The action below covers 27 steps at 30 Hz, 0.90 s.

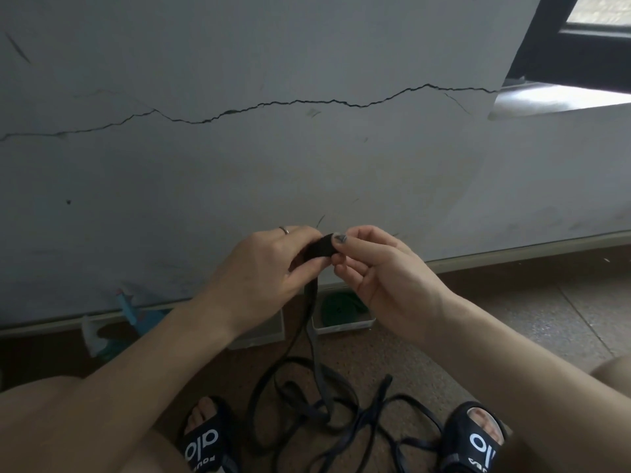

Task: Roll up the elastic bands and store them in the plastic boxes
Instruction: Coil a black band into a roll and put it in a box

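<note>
1. Head view: left hand [273, 264] and right hand [372, 268] both pinch a small black elastic roll [319, 249] between fingertips, held up in front of the cracked wall [307, 148].
2. The band's loose tail [312, 302] hangs down to a tangled heap [324, 414] on the floor betw. two sandals.
3. Plastic box [341, 326] w/ a green roll [338, 307] sits by the wall; 2nd box [269, 332] beside it, mostly hidden behind the left wrist.

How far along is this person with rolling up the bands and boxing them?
Done: a green roll already sits in the right plastic box. In hand: the left hand and right hand pinch a small black roll. Left: most of that black band lies loose on the floor, and its roll is not yet boxed.
</note>
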### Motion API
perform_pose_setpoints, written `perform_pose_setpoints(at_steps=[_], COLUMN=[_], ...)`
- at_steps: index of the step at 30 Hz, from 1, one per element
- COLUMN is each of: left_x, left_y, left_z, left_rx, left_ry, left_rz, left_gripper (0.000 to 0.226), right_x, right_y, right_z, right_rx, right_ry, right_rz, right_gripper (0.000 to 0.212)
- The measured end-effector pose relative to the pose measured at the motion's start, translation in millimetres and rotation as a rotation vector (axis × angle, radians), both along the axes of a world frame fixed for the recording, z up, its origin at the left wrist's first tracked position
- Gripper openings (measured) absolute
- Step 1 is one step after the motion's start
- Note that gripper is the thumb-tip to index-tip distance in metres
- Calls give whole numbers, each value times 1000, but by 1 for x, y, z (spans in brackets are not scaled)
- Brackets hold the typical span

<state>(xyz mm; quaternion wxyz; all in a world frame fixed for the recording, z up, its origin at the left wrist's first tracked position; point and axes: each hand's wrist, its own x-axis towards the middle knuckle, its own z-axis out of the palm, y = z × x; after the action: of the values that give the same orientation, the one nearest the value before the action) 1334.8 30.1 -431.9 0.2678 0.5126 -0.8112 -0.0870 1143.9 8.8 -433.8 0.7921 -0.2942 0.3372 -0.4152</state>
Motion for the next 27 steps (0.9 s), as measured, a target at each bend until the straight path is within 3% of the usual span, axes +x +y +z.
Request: perform_pose_setpoints(at_steps=[6, 12, 15, 19, 24, 27], left_x=[2, -4, -6, -3, -5, -4], left_y=[1, 2, 1, -1, -1, -2], left_z=[-4, 2, 3, 0, 3, 2], left_rx=[-26, -55, -95, -127, -140, -166], left_ry=[-70, 69, 26, -4, 8, -20], left_rz=[-15, 0, 3, 10, -12, -8], left_gripper=[35, 30, 29, 28, 29, 28], right_x=[-5, -1, 2, 6, 6, 5], right_y=[-2, -5, -2, 2, 3, 4], right_z=[0, 0, -5, -7, -7, -8], right_rx=[-113, 96, 147, 35, -192, -313], right_ry=[315, -11, -75, 79, 378, 522], right_rz=[10, 30, 38, 37, 9, 13], right_gripper=[5, 5, 13, 8, 29, 21])
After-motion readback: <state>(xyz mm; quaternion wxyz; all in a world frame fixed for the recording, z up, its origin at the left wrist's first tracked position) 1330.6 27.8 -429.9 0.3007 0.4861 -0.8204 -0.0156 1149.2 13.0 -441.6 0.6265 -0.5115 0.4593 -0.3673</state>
